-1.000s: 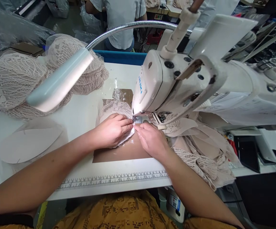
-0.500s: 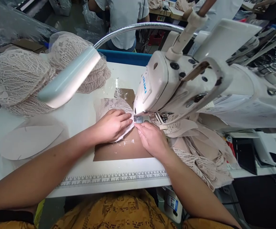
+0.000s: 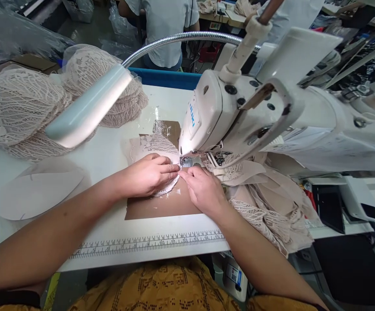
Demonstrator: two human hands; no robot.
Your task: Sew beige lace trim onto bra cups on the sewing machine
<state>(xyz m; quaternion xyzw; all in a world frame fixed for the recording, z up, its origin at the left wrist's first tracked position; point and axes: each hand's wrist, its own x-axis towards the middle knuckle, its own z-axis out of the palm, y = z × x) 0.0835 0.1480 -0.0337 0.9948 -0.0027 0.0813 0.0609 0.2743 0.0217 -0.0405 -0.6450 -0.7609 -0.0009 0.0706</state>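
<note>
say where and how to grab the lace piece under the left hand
Probably pinch the lace piece by its left edge, coming from the left: that lies uncovered, while the left hand rests on the near part and the sewing machine crowds the right.

Lace piece (image 3: 153, 147) turned since a second ago, its sheer edge reaching farther left beyond the brown board (image 3: 161, 209). My left hand (image 3: 146, 175) sits farther left with it; its fingers, spread half a second ago, lie closer together. My right hand (image 3: 204, 189) edges slightly left too.
</note>
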